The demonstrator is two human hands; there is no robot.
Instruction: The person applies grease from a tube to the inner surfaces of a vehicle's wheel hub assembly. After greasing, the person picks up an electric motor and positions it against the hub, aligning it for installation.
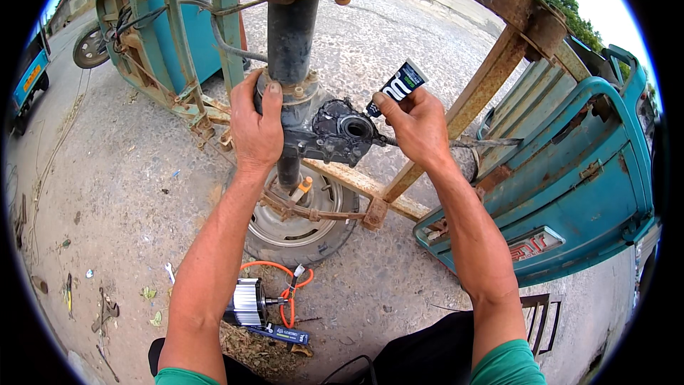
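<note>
A dark axle tube (293,39) runs down to a gear housing (324,144) with a round bore in its exposed face. Black paste-like material lies around the face's rim. My left hand (258,125) grips the left side of the axle housing by the flange, thumb near a bolt. In my right hand (422,127) a small black squeeze tube (400,87) with white and green print is pinched between thumb and fingers. Its narrow end points down toward the housing's face, just right of the bore; whether it touches is unclear.
Rusty frame bars (491,78) surround the axle, with a wheel (292,221) below. On the ground lie a silver motor (249,301) with an orange cable (303,284), a blue box (285,333) and a wrench (169,272). A teal vehicle body (570,192) stands right.
</note>
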